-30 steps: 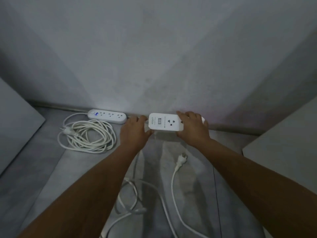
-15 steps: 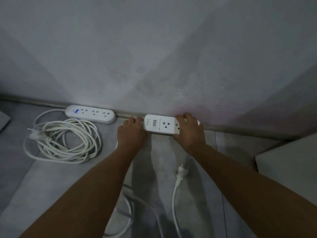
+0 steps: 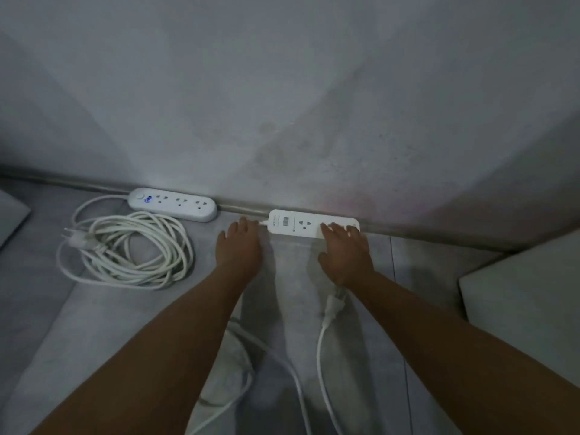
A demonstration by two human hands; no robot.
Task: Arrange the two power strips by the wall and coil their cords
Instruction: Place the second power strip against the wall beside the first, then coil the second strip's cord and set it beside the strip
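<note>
Two white power strips lie along the foot of the wall. The rounded strip (image 3: 172,204) on the left has a blue light, and its coiled cord (image 3: 131,249) lies in front of it. The rectangular strip (image 3: 298,223) sits on the floor to the right. My left hand (image 3: 240,246) lies flat beside its left end, fingers straight, where the cord leaves. My right hand (image 3: 345,251) rests with straight fingers on the strip's right part. Its loose cord (image 3: 323,346) and plug (image 3: 334,306) trail toward me between my arms.
A pale block (image 3: 527,296) stands at the right, close to the wall. A light corner (image 3: 11,215) shows at the far left edge. Grey floor tiles (image 3: 78,315) spread in front of the coiled cord.
The rectangular strip went from lifted in both hands to lying on the floor by the wall. My fingers have straightened and my left hand has drawn slightly away from its end.
</note>
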